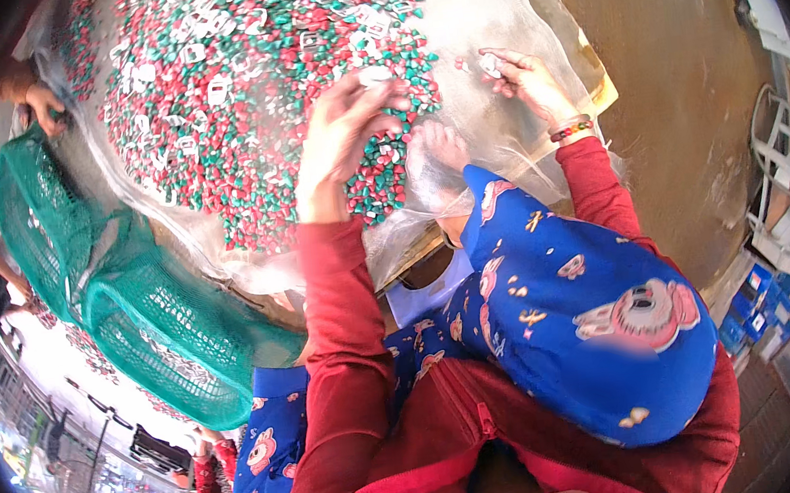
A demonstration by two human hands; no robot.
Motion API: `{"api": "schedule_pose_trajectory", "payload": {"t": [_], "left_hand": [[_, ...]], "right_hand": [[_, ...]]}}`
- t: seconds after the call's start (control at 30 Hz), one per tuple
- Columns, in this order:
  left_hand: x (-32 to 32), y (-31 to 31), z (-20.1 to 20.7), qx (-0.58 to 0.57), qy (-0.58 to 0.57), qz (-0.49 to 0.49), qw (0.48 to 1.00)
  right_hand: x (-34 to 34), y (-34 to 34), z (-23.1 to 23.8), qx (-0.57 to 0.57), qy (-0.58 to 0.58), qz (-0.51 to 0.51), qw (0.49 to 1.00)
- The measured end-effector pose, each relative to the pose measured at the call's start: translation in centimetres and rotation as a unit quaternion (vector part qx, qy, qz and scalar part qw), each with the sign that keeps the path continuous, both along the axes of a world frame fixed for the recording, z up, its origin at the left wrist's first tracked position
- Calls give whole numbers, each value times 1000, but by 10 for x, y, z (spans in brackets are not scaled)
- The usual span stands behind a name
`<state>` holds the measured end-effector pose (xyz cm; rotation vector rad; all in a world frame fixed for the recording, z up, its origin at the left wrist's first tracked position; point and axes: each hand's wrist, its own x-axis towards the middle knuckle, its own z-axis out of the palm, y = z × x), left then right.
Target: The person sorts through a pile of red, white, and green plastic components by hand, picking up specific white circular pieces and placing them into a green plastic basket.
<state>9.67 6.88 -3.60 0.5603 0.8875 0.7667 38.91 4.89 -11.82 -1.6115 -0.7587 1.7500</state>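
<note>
Two hands at work here, one left hand and one right hand, with two white pieces at their fingers — one apiece. I see one bare foot, one beaded bracelet and two green mesh baskets. Other people's hands: at least two. White frames number over a dozen; the red and green pieces, hundreds — past my exact counting.

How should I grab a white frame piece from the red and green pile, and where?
Probably best to pinch the white frame piece by two opposite outer edges, coming from straight above. It looks flattish with an opening in its middle, and its upper face is uncovered, while red and green bits crowd around its sides.
</note>
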Motion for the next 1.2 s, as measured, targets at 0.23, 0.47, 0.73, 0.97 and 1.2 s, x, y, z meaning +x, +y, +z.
{"api": "schedule_pose_trajectory", "payload": {"t": [0.23,0.47,0.73,0.97,1.2], "left_hand": [[121,3,-63,63,220,-245,942],[145,-20,-115,229,394,-230,860],[159,-17,-103,268,457,-265,805],[161,-9,-115,276,453,-263,806],[161,-13,-127,326,468,-270,776]], "right_hand": [[9,-18,-31,37,-216,10,976],[2,-25,-37,87,-284,54,953],[-2,-25,-31,132,-328,67,933],[0,-28,-35,166,-340,57,924],[2,-29,-40,170,-342,58,922]]}}
